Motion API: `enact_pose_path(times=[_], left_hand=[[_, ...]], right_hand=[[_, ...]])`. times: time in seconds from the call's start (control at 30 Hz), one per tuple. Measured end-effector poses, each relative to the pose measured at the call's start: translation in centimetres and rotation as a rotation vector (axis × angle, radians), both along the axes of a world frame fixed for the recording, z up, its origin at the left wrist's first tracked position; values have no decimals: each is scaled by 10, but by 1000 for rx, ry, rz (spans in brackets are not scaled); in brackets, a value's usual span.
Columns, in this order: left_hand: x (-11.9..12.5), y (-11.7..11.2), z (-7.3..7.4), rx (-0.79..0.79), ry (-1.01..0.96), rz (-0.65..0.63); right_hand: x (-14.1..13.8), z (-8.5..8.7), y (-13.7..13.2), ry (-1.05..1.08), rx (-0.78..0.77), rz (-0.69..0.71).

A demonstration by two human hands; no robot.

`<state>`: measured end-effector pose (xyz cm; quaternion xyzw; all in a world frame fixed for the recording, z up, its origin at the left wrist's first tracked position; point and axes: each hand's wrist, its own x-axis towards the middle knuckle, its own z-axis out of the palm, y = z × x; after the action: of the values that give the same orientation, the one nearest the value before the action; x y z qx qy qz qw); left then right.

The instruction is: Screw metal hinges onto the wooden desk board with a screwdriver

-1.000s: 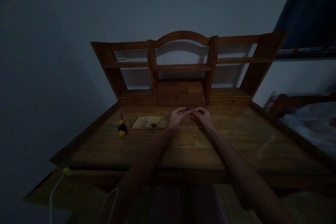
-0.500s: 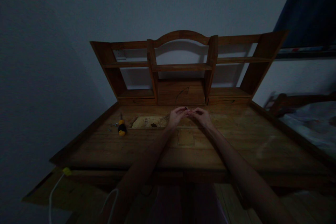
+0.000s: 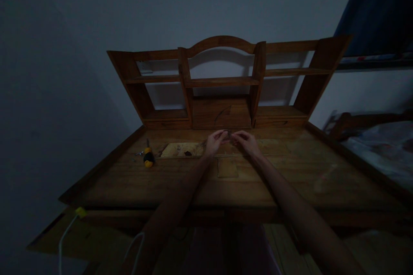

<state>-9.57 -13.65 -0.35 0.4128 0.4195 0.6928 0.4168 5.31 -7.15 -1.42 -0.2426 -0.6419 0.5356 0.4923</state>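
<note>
Over the back middle of the wooden desk (image 3: 135, 184), my left hand (image 3: 214, 143) is closed in a pinch around a small dark piece (image 3: 229, 133), too dim and small to name. Just right of it, my right hand (image 3: 247, 142) is also pinched closed, its fingertips close to that piece; what they grip, if anything, I cannot make out. A screwdriver (image 3: 149, 157) with a yellow and black handle lies to the left, its shaft pointing away. Beside it is a small shiny metal part (image 3: 139, 153).
A wooden shelf unit (image 3: 222, 81) stands along the desk's back edge. A pale worn strip (image 3: 180, 149) and a squarish patch (image 3: 227, 168) mark the desktop. A white cable with a yellow end (image 3: 81, 212) hangs at the front left corner. The room is dim.
My fingertips have moved slightly apart, and the small dark piece shows more between them. The view has shifted a little; the screwdriver stays in place on the desk.
</note>
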Motion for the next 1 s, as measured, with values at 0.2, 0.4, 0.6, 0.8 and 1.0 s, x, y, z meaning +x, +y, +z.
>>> enact_pose_path(times=[0.2, 0.4, 0.6, 0.8, 1.0], left_hand=[[0, 2, -2, 24, -18, -48], [1, -2, 2, -12, -35, -54], [1, -4, 5, -52, 14, -52], [0, -3, 4, -64, 53, -38], [0, -3, 3, -70, 50, -7]], right_hand=[[0, 3, -1, -13, -14, -14], [2, 2, 2, -11, -8, 1], [2, -7, 12, 33, -15, 1], [2, -4, 7, 9, -23, -41], [2, -1, 4, -1, -34, -26]])
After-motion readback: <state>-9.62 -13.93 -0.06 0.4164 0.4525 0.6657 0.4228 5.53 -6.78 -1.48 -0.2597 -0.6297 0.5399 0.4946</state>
